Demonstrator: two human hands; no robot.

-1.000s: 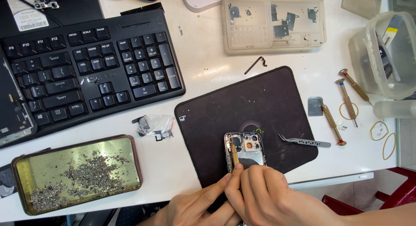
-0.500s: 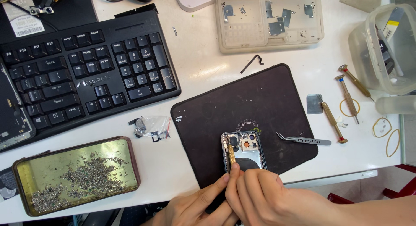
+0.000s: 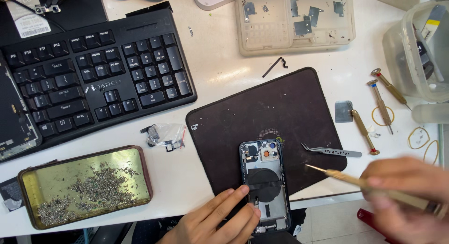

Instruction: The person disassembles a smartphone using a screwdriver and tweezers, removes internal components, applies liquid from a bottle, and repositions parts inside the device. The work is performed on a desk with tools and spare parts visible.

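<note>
An opened phone housing [image 3: 265, 181] with blue edges lies on a black work mat [image 3: 266, 113] near the table's front edge. My left hand [image 3: 216, 222] rests on its lower left side, fingers pressing the frame. My right hand [image 3: 409, 197], blurred, is off to the right of the mat and holds a thin wooden-handled screwdriver [image 3: 346, 178] whose tip points left toward the phone, apart from it. Metal tweezers [image 3: 331, 151] lie on the mat just right of the phone.
A black keyboard [image 3: 93, 80] sits at the left, a tray of tiny screws [image 3: 84, 185] in front of it. A beige parts tray [image 3: 294, 19] stands at the back. Several screwdrivers [image 3: 381, 104], rubber bands and clear containers [image 3: 416, 47] lie at right.
My right hand has lifted off the phone and swung to the right with the screwdriver. My left hand stays on the phone. The view has shifted slightly.
</note>
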